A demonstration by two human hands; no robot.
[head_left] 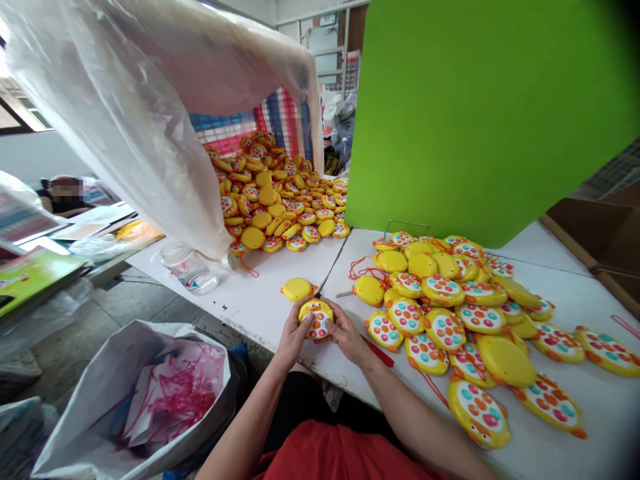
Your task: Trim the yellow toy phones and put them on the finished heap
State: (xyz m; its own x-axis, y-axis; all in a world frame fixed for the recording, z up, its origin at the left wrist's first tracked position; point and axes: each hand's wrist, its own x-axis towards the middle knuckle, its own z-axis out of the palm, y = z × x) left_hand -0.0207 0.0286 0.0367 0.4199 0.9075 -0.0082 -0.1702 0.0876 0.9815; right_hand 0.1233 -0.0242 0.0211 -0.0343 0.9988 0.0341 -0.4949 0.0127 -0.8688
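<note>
Both hands close around one yellow duck toy [316, 319], fingers wrapped about its edges and thumbs over its front, the left hand [294, 331] on its left side and the right hand [347, 335] on its right. The two forearms reach up from the bottom of the view and converge, the left one slanting to the right and the right one to the left, with both wrists near the front edge of the white table [607, 407]. The toy is at that edge, its white, dotted face turned up toward the camera. Its long axis runs from near to far, the beaked head end pointing away from the person; how far it tilts I cannot tell. Just beyond the left hand lies a plain-backed yellow toy [297, 289], and beside the right forearm is a red strip [379, 352]. To the right spreads a loose pile of similar toys [445, 291], some dotted side up, others showing plain backs, with orange cords [367, 271] at its left. A clear jar [187, 267] sits on the left, near a larger heap [280, 200] under plastic sheeting [125, 87]. A green panel [465, 120] stands behind the right-hand pile. Below the table, at left, an open white bag [95, 413] holds pink strands [187, 387].
</note>
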